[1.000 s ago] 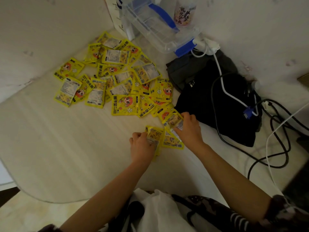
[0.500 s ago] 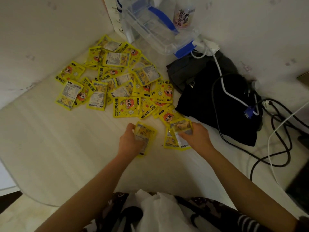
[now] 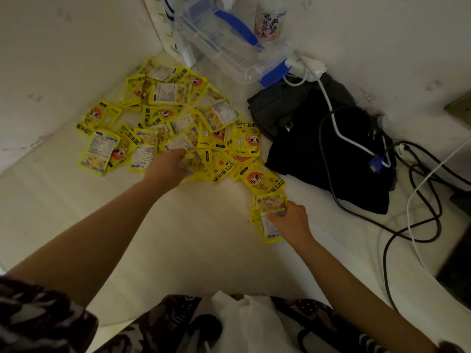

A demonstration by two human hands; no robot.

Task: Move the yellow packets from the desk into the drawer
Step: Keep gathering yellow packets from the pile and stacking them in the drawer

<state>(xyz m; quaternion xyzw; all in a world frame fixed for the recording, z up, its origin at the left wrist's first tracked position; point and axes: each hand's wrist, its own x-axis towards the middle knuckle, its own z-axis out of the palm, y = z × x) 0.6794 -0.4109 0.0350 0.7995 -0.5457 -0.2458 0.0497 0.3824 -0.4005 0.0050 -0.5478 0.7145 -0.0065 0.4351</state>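
Observation:
Several yellow packets (image 3: 175,123) lie scattered in a heap across the back left of the pale desk (image 3: 204,245). My left hand (image 3: 167,166) reaches into the near edge of the heap, fingers closed on packets it holds against the pile. My right hand (image 3: 290,220) rests nearer me, to the right, gripping a small stack of yellow packets (image 3: 269,215) that lies on the desk. No drawer is in view.
A black bag (image 3: 328,149) with black and white cables (image 3: 418,200) over it fills the right of the desk. A clear plastic box with blue clips (image 3: 229,47) and a bottle (image 3: 270,21) stand at the back. A white plastic bag (image 3: 244,324) lies in my lap.
My left hand has moved forward and left from the desk's middle into the heap, carrying its packets. My right hand has stayed on its small stack.

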